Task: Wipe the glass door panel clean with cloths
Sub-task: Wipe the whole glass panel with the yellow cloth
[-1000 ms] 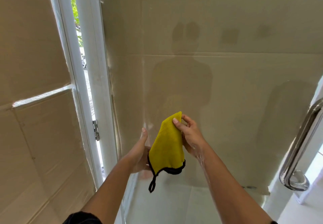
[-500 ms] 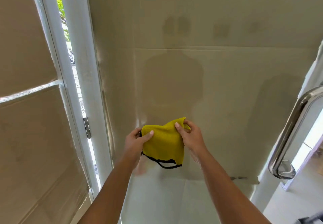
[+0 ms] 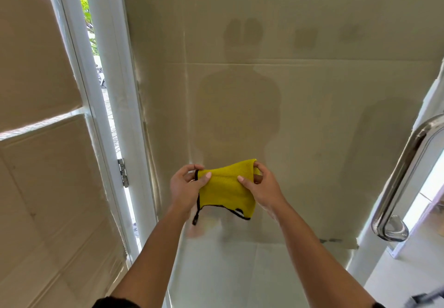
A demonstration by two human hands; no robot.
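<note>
Two hands at lower centre: left hand (image 3: 183, 189), right hand (image 3: 265, 189). One yellow cloth (image 3: 225, 192). One glass door panel (image 3: 312, 115). One metal handle (image 3: 406, 168), right edge. One hinge (image 3: 123, 175), left.

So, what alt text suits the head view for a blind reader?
A left hand and a right hand pinch a yellow cloth with black edging before a glass door panel backed with brown cardboard. A shiny metal pull handle is at right, a white door frame at left.

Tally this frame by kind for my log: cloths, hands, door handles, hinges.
Yellow black-edged microfibre cloth: 1
Bare hands, left hand and right hand, both pinching the cloth: 2
Curved polished steel door handle: 1
Small metal hinge: 1
Total: 5
</note>
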